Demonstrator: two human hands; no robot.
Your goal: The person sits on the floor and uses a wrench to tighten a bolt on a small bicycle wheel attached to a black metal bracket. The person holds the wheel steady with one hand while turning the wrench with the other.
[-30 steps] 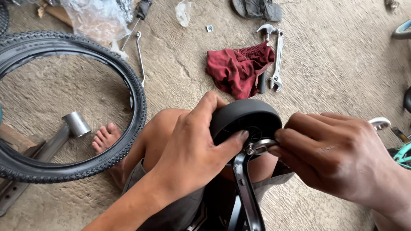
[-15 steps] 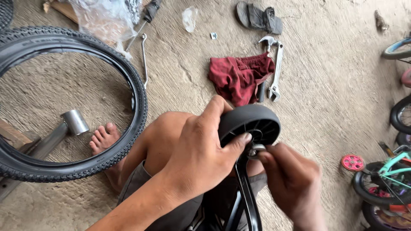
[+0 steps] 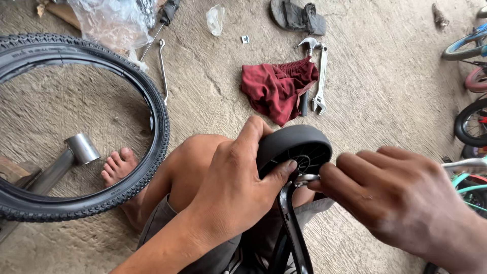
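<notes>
So the person is sitting on the concrete floor (image 3: 385, 101) with 1 knee up, and both hands are on a small black wheel (image 3: 297, 147) held just above the lap, near the middle of the view. The left hand (image 3: 231, 190) is wrapped around the wheel's left side, thumb up over the tread and a fingertip pressed in by the hub, so it's closed around it pretty firmly. The right hand (image 3: 401, 195) comes in from the right with its fingers curled, fingertips pinched at the shiny metal bit at the hub (image 3: 307, 178); can't really tell what exactly it's pinching, it's too small. A dark metal bracket arm (image 3: 294, 231) runs down from the hub toward the near edge.

Stuff around: a big knobby bicycle tyre (image 3: 152, 116) lies flat on the left, and the person's bare foot (image 3: 117, 166) sits just inside its near rim. A metal tube (image 3: 76, 152) pokes into the tyre's ring too. Further out there's a crumpled red cloth (image 3: 276, 86), with an adjustable wrench (image 3: 320, 81) and a hammer (image 3: 307, 48) just right of it, the hammer's handle partly tucked under the cloth. A thin hooked rod (image 3: 162, 68) lies left of the cloth, a clear plastic bag (image 3: 106, 23) sits at the far left, and a dark sandal (image 3: 297, 15) at the far edge. Bits of small bicycles (image 3: 469, 122) show along the right side.
</notes>
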